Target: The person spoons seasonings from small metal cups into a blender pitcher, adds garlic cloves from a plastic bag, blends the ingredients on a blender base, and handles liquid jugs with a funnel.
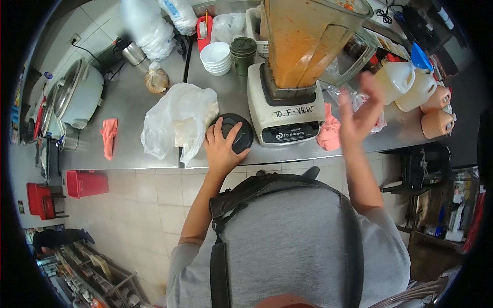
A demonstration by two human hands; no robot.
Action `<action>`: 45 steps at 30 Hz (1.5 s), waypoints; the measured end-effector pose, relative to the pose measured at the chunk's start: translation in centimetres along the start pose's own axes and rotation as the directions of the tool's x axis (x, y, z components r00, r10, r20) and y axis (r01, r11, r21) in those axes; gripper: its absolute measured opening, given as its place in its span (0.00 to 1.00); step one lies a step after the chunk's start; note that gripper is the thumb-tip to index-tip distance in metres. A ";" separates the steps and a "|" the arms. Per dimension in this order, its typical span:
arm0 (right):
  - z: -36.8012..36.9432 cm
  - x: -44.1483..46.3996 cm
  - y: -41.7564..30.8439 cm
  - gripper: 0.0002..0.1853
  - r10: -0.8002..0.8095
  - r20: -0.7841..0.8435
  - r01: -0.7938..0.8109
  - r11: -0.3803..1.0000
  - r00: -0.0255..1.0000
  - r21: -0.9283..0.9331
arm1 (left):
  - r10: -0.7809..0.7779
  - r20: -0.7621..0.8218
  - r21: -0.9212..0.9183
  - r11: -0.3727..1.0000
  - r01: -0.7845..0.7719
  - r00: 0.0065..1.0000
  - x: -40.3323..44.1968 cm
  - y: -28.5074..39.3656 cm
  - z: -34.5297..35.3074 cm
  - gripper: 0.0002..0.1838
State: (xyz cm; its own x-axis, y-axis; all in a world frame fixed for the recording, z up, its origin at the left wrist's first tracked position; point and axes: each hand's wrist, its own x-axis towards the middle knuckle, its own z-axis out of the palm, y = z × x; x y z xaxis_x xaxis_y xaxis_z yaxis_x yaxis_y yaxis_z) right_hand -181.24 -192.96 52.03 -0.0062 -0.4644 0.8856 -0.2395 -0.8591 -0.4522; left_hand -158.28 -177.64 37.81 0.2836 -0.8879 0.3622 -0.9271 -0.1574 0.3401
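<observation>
My left hand (226, 142) rests with spread fingers on a round black lid (240, 132) on the steel counter. Left of it lies a white plastic bag (177, 120) with pale contents. A blender base (285, 110) stands to the right of the lid, and its uncovered jar (303, 46) holds an orange mixture. Raised to the right of the blender, my right hand (362, 110) is slightly blurred, with its fingers apart and nothing in it. A pink cloth (328, 131) lies between the blender and that hand.
White bowls (215, 57) and a dark green cup (243, 54) stand behind the lid. Several jugs (395, 79) line the right side. A large cooker (77, 95) and another pink cloth (109, 137) are on the left. A person (56, 239) is at the far lower left.
</observation>
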 end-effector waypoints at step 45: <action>-44.1 19.5 19.8 0.17 0.326 -0.035 -0.319 0.892 0.945 -0.321 | 0.418 0.105 -0.858 0.497 -0.130 0.902 18.9 37.3 5.6 0.15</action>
State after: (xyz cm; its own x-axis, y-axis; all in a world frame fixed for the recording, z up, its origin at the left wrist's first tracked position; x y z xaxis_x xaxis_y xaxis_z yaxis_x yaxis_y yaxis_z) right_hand -228.93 -209.56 65.00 -0.1177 -0.7113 0.6929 -0.5234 -0.5485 -0.6520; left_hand -188.87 -202.70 52.45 -0.1572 -0.9125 0.3777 -0.2873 0.4082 0.8665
